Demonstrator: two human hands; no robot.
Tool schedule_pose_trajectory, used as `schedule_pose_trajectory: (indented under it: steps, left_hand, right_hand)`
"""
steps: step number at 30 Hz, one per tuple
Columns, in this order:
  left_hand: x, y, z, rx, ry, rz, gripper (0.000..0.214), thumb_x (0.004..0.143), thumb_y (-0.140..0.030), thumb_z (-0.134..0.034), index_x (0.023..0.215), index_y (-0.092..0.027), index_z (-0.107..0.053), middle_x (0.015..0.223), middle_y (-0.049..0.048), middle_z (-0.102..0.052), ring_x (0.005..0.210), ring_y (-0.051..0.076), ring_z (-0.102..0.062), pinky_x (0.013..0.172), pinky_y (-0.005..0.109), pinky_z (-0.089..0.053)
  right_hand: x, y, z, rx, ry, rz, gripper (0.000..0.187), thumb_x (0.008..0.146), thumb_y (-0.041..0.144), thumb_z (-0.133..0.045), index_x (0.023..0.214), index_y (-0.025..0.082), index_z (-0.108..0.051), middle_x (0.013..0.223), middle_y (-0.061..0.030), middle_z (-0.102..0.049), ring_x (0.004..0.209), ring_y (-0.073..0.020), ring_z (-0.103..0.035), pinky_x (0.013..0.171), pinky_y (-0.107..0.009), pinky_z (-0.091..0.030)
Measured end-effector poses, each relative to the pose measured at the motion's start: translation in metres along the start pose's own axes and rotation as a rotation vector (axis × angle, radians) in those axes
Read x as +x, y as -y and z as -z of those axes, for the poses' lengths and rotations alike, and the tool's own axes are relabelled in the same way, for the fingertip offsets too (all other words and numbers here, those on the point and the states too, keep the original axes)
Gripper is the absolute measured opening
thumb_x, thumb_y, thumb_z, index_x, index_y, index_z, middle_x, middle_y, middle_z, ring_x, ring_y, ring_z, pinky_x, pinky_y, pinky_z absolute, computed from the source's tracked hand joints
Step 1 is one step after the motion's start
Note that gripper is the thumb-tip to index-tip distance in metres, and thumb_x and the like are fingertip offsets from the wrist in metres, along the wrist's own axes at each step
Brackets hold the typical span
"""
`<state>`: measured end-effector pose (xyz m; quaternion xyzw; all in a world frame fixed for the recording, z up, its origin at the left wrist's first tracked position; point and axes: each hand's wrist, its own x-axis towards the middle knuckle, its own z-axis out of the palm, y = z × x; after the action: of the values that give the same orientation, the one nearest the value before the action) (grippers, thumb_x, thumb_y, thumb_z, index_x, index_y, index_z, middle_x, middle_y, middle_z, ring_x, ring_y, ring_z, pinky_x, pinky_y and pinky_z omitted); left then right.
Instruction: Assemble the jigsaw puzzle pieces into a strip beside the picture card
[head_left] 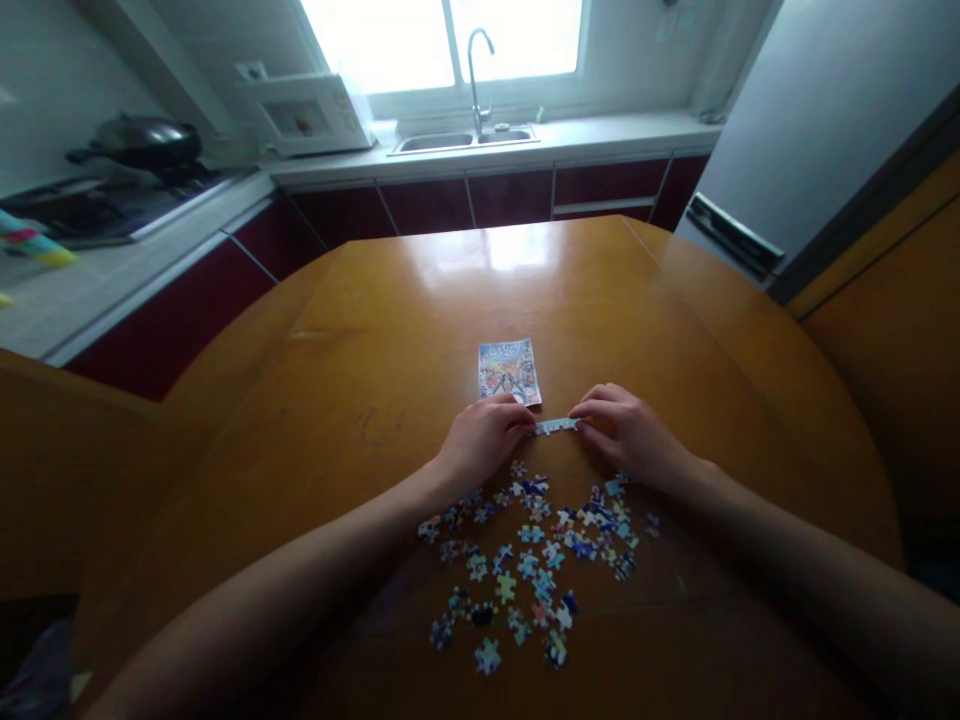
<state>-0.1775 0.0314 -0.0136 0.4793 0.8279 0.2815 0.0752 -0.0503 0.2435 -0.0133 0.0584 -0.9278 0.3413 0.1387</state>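
A short strip of joined jigsaw puzzle pieces, pale blue and white, lies on the wooden table between my two hands. My left hand pinches its left end, fingers bent and pressed together. At the other end, the thumb and fingers of my right hand close on the strip. Just beyond my left hand lies a colourful picture sheet, its lower edge partly covered by the fingers. Many loose jigsaw pieces in blue, white, green and dark colours are scattered nearer to me, between my forearms.
The table has a glossy top with rounded ends. Behind it runs a counter with a sink, a tap and a white microwave. A dark pan sits on the stove at left. A refrigerator stands at right.
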Motion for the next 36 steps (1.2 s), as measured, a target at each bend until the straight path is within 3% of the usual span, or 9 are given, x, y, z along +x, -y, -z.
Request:
schedule_pose_trajectory:
  steps: [7, 19, 26, 31, 36]
  left_hand:
    - [-0.001, 0.0, -0.004, 0.025, 0.003, 0.001, 0.016, 0.095, -0.025, -0.06, 0.089, -0.023, -0.075, 0.093, 0.0033, -0.068, 0.08, 0.015, -0.062, 0.075, 0.029, -0.049]
    - [0.0, 0.001, -0.003, -0.021, 0.01, -0.048, 0.016, 0.094, -0.021, -0.059, 0.088, -0.019, -0.074, 0.092, 0.005, -0.067, 0.08, 0.015, -0.062, 0.078, 0.03, -0.051]
    - [-0.002, 0.004, -0.006, -0.025, -0.01, -0.08, 0.021, 0.096, -0.023, -0.057, 0.086, -0.019, -0.074, 0.09, 0.0052, -0.066, 0.08, 0.015, -0.061, 0.077, 0.03, -0.052]
    - [-0.006, 0.005, -0.003, -0.029, -0.026, -0.071, 0.017, 0.096, -0.024, -0.059, 0.09, -0.02, -0.075, 0.091, 0.0047, -0.067, 0.08, 0.015, -0.062, 0.078, 0.03, -0.052]
    - [-0.01, 0.002, 0.002, -0.04, -0.033, -0.032, 0.012, 0.09, -0.026, -0.065, 0.095, -0.022, -0.075, 0.094, 0.0048, -0.069, 0.076, 0.014, -0.062, 0.072, 0.028, -0.052]
  right_hand:
    - [0.002, 0.001, -0.014, -0.084, -0.006, 0.058, 0.02, 0.093, 0.022, -0.058, 0.105, 0.024, -0.075, 0.101, -0.01, -0.066, 0.097, -0.0242, -0.056, 0.085, -0.04, -0.05]
    - [0.002, 0.016, -0.015, -0.247, 0.094, 0.152, 0.028, 0.097, 0.026, -0.055, 0.118, 0.03, -0.072, 0.11, -0.0099, -0.066, 0.101, -0.0263, -0.054, 0.085, -0.043, -0.048]
    - [0.001, 0.019, -0.015, -0.302, 0.11, 0.173, 0.028, 0.1, 0.027, -0.049, 0.119, 0.027, -0.069, 0.115, -0.0103, -0.067, 0.103, -0.0267, -0.055, 0.086, -0.042, -0.046]
    - [0.002, 0.012, -0.017, -0.154, 0.002, 0.108, 0.028, 0.096, 0.019, -0.052, 0.122, 0.021, -0.065, 0.115, -0.0101, -0.068, 0.105, -0.0257, -0.057, 0.091, -0.044, -0.047]
    - [0.003, 0.001, -0.016, -0.122, -0.073, 0.041, 0.02, 0.093, 0.018, -0.055, 0.104, 0.021, -0.071, 0.101, -0.0093, -0.068, 0.096, -0.0243, -0.057, 0.085, -0.042, -0.049]
